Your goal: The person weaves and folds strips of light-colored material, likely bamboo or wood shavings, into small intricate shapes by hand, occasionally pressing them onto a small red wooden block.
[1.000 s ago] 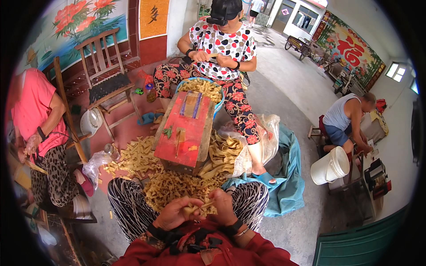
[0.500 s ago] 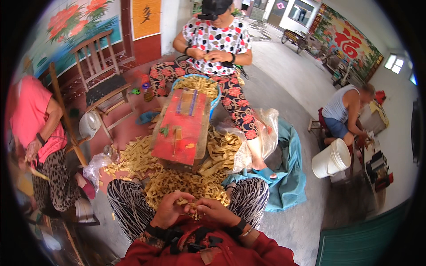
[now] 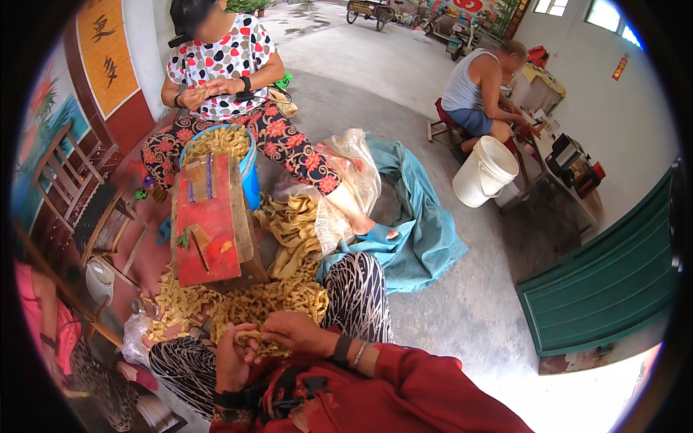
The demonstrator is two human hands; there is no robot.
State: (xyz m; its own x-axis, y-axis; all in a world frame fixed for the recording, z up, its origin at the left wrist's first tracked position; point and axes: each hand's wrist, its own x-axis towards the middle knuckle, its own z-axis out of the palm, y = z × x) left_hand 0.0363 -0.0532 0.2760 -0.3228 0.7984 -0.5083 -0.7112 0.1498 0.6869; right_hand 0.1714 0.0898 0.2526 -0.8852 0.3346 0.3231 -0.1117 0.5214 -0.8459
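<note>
Low over my lap, my left hand (image 3: 234, 357) and my right hand (image 3: 292, 332) are close together, fingers curled on a yellowish-brown folded strip (image 3: 249, 338). Just beyond them, between my knees, lies a heap of small yellowish knotted pieces (image 3: 263, 303). A red-topped wooden box (image 3: 202, 245) stands past the heap, with a blue basket (image 3: 249, 184) of similar pieces behind it. Longer yellowish strips (image 3: 292, 234) are piled right of the box.
A co-worker (image 3: 216, 72) sits opposite, handling a small piece; another (image 3: 469, 86) works at the right beside a white bucket (image 3: 476, 169). A person in pink (image 3: 40, 314) is at left, near a wooden chair (image 3: 68, 177). A teal sheet (image 3: 422, 238) and green door (image 3: 592, 289) are at right.
My view has swung to the right, shifting the scene leftward and showing more of the green door. My hands have shifted slightly around the strip, staying close together.
</note>
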